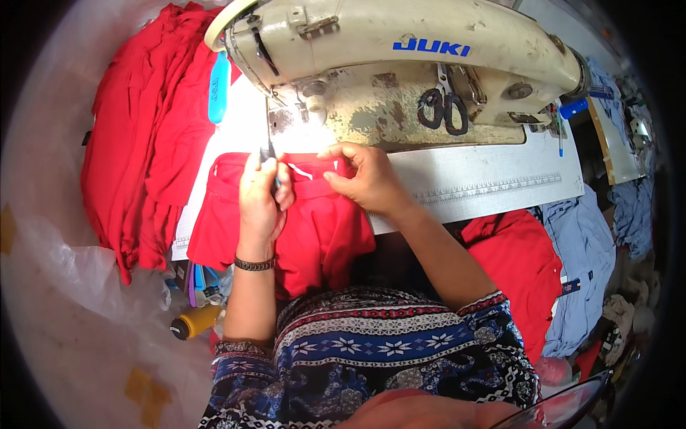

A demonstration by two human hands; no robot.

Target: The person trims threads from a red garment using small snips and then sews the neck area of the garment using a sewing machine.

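A red garment (307, 236) lies across the near edge of the sewing machine table and hangs down toward my lap. Its waistband-like edge is turned up toward me, with a white patch showing inside. My right hand (364, 175) pinches this edge at its right end between thumb and fingers. Over the left part of the garment, my left hand (263, 193) is closed around a slim pointed tool (267, 151), dark at the tip with a bit of blue by the fingers. Its exact kind is hard to make out. The tip points toward the brightly lit needle area.
The cream sewing machine (400, 43) arches over the far side. Black-handled scissors (444, 107) lie on its bed. A printed ruler (493, 187) runs along the white tabletop. Red garments (143, 136) are heaped at left; red and light blue cloth (582, 264) lies at right.
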